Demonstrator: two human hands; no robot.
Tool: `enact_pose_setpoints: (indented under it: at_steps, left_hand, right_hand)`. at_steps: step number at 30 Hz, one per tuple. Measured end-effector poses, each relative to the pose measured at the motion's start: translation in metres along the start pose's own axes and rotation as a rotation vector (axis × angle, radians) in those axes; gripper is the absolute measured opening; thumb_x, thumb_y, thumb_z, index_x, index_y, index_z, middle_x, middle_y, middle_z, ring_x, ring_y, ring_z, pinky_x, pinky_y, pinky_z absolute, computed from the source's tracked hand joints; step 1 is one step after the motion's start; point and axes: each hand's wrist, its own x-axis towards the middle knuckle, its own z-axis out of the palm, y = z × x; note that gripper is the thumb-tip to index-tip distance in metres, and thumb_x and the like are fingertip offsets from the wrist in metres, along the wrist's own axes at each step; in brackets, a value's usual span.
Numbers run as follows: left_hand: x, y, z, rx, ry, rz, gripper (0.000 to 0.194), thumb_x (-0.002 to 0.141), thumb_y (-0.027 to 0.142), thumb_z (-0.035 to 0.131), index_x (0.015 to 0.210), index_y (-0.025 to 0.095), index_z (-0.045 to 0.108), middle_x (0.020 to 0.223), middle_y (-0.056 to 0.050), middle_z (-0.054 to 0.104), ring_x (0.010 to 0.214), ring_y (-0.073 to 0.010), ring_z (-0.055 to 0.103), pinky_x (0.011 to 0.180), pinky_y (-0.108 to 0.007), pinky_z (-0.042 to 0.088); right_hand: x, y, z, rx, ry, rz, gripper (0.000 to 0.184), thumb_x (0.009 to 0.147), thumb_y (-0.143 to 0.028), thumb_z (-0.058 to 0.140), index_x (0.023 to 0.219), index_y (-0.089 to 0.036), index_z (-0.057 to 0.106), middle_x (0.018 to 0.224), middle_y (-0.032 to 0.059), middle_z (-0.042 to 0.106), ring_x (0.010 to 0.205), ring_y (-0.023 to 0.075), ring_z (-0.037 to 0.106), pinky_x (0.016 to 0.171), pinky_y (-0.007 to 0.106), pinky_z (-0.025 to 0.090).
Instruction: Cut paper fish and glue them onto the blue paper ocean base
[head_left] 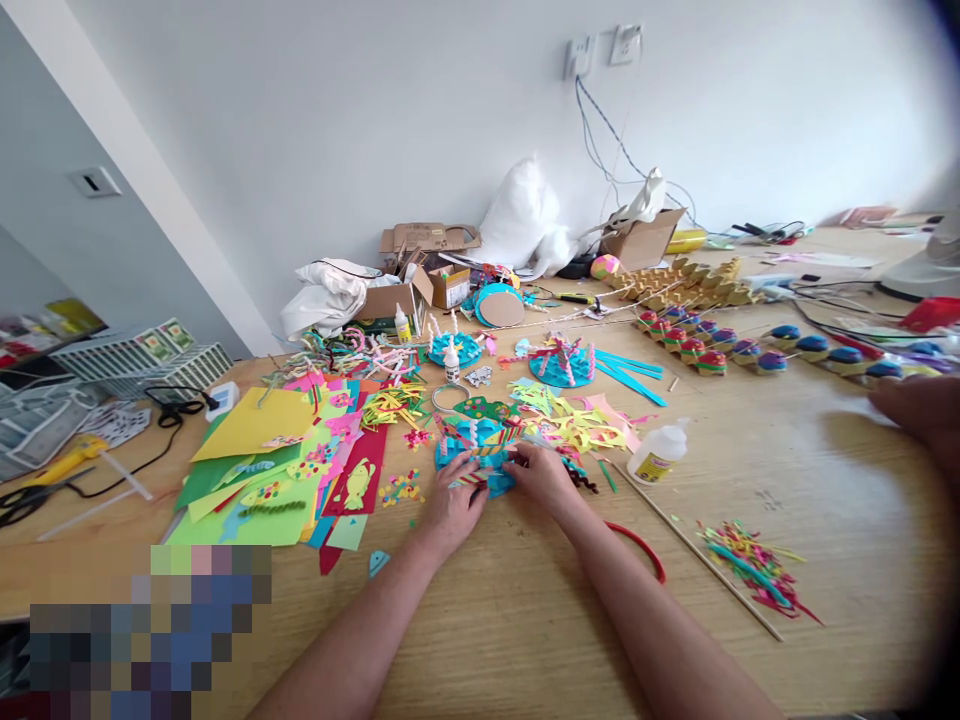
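Observation:
Both my hands rest on a blue round paper craft [480, 450] with striped paper strips on the wooden table [525, 600]. My left hand [448, 500] presses its fingers onto the craft's left side, curled around its edge. My right hand [541, 472] pinches the craft's right side with closed fingers. A lying glue bottle [658, 453] is to the right of my right hand. A stack of coloured paper sheets [262, 470] lies to the left.
Similar blue crafts [561, 365] and an upright glue bottle [451, 362] stand behind. Scissors [30, 495] lie far left. A thin stick [697, 550], a red band [637, 545] and paper scraps [750, 570] lie right. Another person's hand [919, 415] is at the right edge. Boxes [420, 270] line the wall.

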Motion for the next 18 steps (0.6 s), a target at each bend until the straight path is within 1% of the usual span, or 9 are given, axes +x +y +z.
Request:
enact_pose_setpoints:
  at_steps: [7, 18]
  left_hand:
    - [0.0001, 0.0011, -0.0009, -0.008, -0.01, -0.014, 0.025, 0.079, 0.018, 0.056, 0.103, 0.02, 0.064, 0.107, -0.008, 0.064, 0.114, -0.0267, 0.048, 0.092, -0.047, 0.044]
    - [-0.0001, 0.0004, 0.0001, -0.002, 0.01, -0.001, 0.025, 0.08, 0.019, 0.055, 0.103, 0.02, 0.064, 0.107, -0.009, 0.064, 0.113, -0.0268, 0.049, 0.091, -0.047, 0.044]
  right_hand:
    - [-0.0002, -0.0001, 0.0013, -0.025, 0.001, 0.006, 0.01, 0.068, -0.024, 0.055, 0.068, -0.017, 0.063, 0.064, 0.0028, 0.062, 0.059, 0.0142, 0.052, 0.053, 0.022, 0.033]
    - [-0.0006, 0.0004, 0.0003, -0.055, 0.007, -0.004, 0.01, 0.067, -0.024, 0.056, 0.069, -0.017, 0.063, 0.066, 0.0028, 0.062, 0.059, 0.0142, 0.052, 0.053, 0.022, 0.032]
